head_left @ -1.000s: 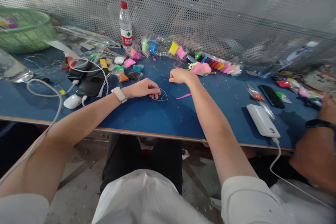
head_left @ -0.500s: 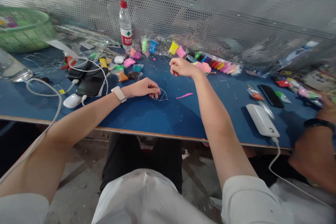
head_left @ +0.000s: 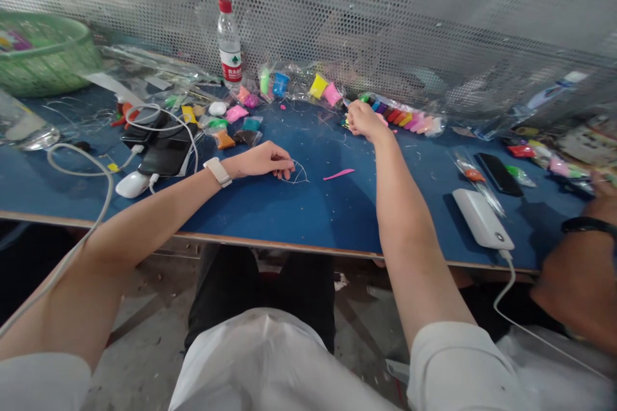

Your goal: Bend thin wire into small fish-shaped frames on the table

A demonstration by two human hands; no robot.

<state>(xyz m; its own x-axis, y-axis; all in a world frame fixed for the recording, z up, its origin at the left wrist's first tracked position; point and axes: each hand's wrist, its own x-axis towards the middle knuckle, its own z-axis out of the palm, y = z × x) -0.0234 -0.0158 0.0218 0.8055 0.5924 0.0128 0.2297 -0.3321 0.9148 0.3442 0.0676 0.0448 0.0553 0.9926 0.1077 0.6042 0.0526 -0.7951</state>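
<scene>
A thin white wire frame (head_left: 301,171) is located at the middle of the blue tabletop (head_left: 270,221), directly at the fingertips of the left hand (head_left: 270,160). The left hand grasps the frame's near end between thumb and fingers; the frame's curved ribs extend to the right. A pink modelling tool (head_left: 339,174) lies flat to the right of the frame, apart from it. The right hand (head_left: 365,119) is positioned farther back, fingers curled, near a row of multicoloured clay packets (head_left: 409,121); whether it grips anything cannot be determined. Yellow packet (head_left: 318,86) and pink packet (head_left: 332,94) lie to the left of the right hand. A red-capped water bottle (head_left: 230,45) stands upright before the perforated metal screen (head_left: 289,13). A white power bank (head_left: 483,219) with cable attached lies at right, beside a black phone (head_left: 499,174). A green basket (head_left: 45,70) occupies the far left.
</scene>
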